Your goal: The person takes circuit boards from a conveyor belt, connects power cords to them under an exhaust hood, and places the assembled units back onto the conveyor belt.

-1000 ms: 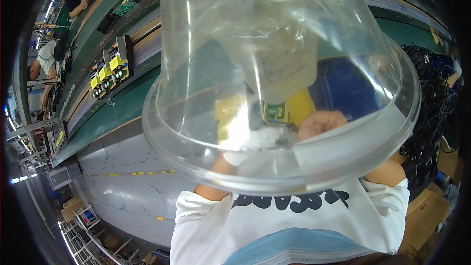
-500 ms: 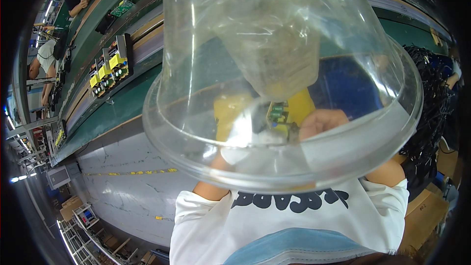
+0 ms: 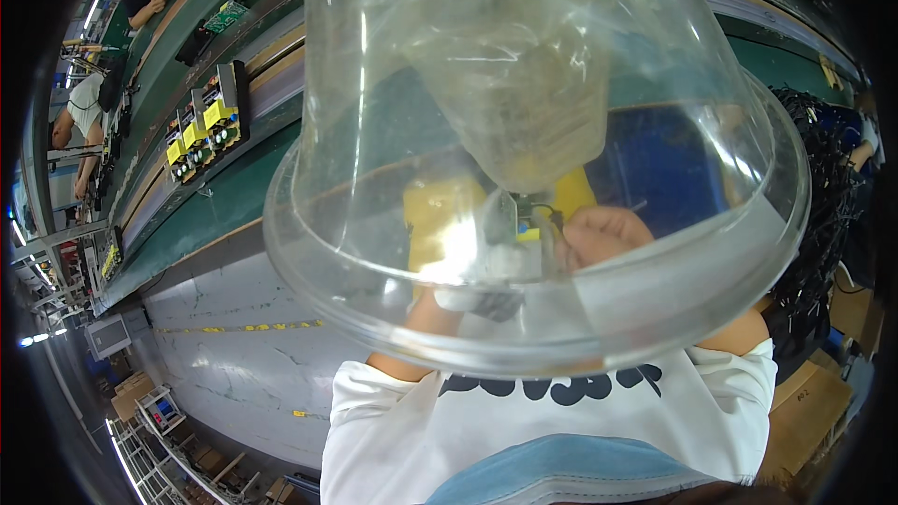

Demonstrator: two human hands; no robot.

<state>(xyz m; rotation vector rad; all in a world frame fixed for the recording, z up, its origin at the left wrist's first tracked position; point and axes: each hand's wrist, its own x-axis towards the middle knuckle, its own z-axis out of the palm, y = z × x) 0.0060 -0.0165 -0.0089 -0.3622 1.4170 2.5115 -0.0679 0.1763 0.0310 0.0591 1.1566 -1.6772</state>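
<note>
Through a large clear plastic hood [image 3: 327,103] I see both hands working close together. My left hand [image 3: 496,248], in a pale glove and partly lost in glare, is closed at the side of a small circuit board [image 3: 528,232] with a yellow part on it. The bare fingers of my right hand [image 3: 606,234] are pinched at the board's right side, on a thin black wire [image 3: 548,215] that curves over the board. Yellow surfaces [image 3: 432,210] show behind and beside the hands. The hood blurs the fingertips.
A blue surface [image 3: 664,154] lies behind my right hand. Boards with yellow parts [image 3: 201,131] stand on the line at left. Black cables [image 3: 809,168] hang in a bundle at right, above a cardboard box [image 3: 804,411]. Other people work at far left.
My right hand has moved slightly left and closer to the board, its fingers now pinched by the wire. The gloved left hand and the board have turned a little. The view has shifted slightly.
</note>
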